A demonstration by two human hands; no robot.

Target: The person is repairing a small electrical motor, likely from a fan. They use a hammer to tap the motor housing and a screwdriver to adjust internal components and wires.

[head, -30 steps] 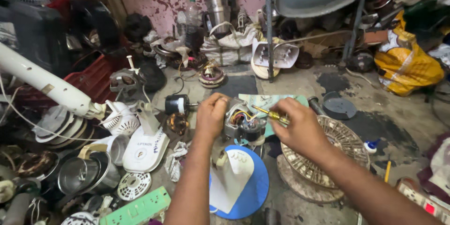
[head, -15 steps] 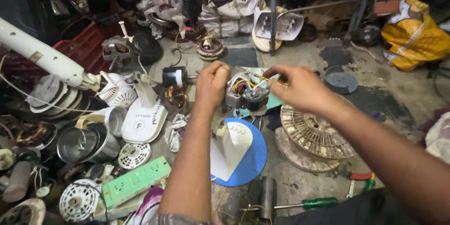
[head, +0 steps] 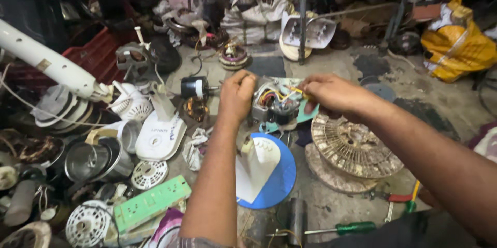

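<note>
Grip of left hand [head: 237, 95] clamps the motor [head: 274, 107] above the blue base [head: 279, 181] while right hand [head: 331, 93] pinches its yellow wire [head: 296, 89]; best pulled gently, motor steadied.

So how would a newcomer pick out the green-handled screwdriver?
Start at the blue round fan base with the white stand, just below the hands. Look right and down: the screwdriver lies flat on the floor, the only tool there with a dark green handle.
</note>
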